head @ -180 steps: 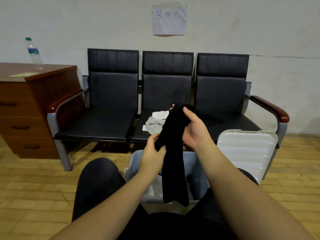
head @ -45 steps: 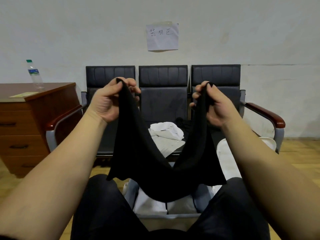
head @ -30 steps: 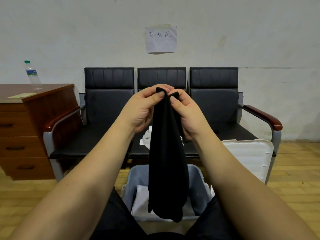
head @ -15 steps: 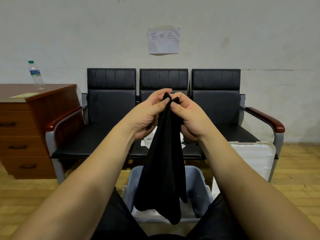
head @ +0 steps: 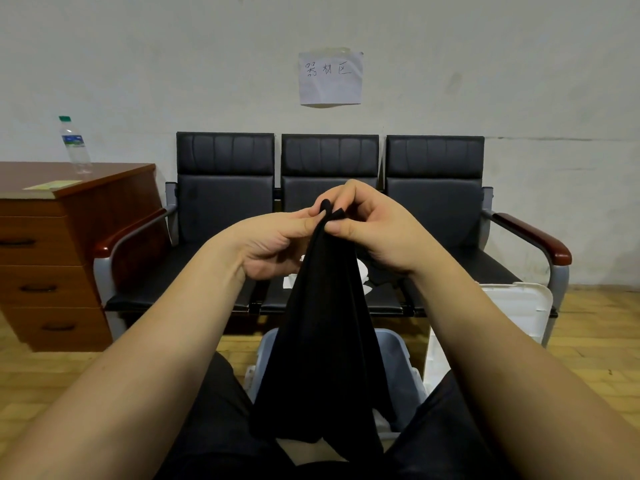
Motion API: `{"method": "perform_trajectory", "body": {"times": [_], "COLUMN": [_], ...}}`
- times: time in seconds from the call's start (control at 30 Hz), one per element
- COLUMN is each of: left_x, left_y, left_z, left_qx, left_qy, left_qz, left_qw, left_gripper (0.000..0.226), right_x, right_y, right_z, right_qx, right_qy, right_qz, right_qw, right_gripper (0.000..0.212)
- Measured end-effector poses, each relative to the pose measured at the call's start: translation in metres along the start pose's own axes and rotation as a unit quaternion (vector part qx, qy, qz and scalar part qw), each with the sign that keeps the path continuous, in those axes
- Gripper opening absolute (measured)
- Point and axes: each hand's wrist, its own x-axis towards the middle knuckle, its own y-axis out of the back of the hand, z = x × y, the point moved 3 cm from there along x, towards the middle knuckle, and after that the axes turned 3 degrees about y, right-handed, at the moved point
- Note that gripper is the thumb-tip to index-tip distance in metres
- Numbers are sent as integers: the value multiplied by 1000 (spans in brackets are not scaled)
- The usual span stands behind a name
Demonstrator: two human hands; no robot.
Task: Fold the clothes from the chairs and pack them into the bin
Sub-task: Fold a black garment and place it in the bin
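A black garment hangs folded in half in front of me, over the blue-grey bin between my knees. My left hand and my right hand meet at its top edge and both pinch it there, held level with the black three-seat chair row. Light-coloured clothes lie on the middle seat, mostly hidden behind the garment and my hands. The bin's inside is largely covered by the hanging cloth.
The bin's white lid leans against the right seat. A wooden drawer cabinet stands at the left with a water bottle on top. A paper sign hangs on the wall. Wooden floor surrounds me.
My hands, spread wide with the garment stretched out, came together at its top, folding it in half. Since then they have dropped slightly and the cloth hangs lower.
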Motion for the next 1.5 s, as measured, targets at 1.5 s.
{"method": "perform_trajectory", "body": {"times": [1.5], "left_x": [4], "left_y": [87], "left_z": [0], "left_qx": [303], "left_qy": [-104], "left_qz": [344], "left_qw": [883], "left_gripper": [12], "right_x": [-53], "right_y": [117], "right_z": [75], "right_qx": [-283], "right_qy": [-264], "right_qz": [86], "right_qw": [918], "right_gripper": [16]}}
